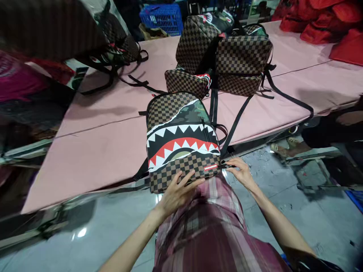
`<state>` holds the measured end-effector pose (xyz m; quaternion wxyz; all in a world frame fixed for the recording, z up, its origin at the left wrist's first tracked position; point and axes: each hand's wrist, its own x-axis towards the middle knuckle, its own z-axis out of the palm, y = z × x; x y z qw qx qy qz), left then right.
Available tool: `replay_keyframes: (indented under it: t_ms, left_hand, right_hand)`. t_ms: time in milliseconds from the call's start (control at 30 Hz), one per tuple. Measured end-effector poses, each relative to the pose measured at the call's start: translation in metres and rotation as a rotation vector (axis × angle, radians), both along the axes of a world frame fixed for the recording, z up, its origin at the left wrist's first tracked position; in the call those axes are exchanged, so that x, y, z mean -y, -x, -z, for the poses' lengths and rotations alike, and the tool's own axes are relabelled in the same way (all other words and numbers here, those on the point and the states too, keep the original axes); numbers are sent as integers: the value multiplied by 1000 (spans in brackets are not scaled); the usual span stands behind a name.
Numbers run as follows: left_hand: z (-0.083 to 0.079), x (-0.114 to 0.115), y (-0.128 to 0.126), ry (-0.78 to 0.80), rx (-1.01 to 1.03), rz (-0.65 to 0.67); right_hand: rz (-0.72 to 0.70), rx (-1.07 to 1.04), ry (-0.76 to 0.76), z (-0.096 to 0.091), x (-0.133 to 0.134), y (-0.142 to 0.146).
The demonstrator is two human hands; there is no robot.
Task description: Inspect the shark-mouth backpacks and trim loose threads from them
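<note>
A backpack [183, 136] with a brown checkered pattern, a camouflage patch and a red and white shark-mouth print lies at the table's front edge, its lower end toward me. My left hand [180, 190] rests spread on the lower part of its front, fingers stretched out. At the bag's lower right corner, my right hand [239, 170] pinches a short black strap [227, 165] between thumb and fingers. Black webbing straps trail out from the bag's sides.
More checkered backpacks [244, 56] stand behind on the pink table [113, 151]. Another bag [120, 41] with dangling straps is at the left, near a person in a pink top [22, 81]. Red bags [323, 22] are piled at the far right. A blue crate [163, 17] sits behind the table.
</note>
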<state>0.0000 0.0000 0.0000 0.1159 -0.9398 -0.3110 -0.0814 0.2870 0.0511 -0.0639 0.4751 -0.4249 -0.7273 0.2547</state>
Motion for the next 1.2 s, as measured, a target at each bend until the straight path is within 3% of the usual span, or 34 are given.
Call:
replay_keyframes:
  t_ms: [567, 967, 1200]
  left_hand:
    - [2, -2, -2, 54, -6, -35]
    - [2, -4, -1, 69, 13, -7]
    - [17, 2, -1, 29, 87, 26]
  right_hand:
    - [-57, 192, -55, -9, -6, -2]
    - [-130, 316, -65, -35, -9, 9]
    - [-161, 361, -68, -46, -8, 22]
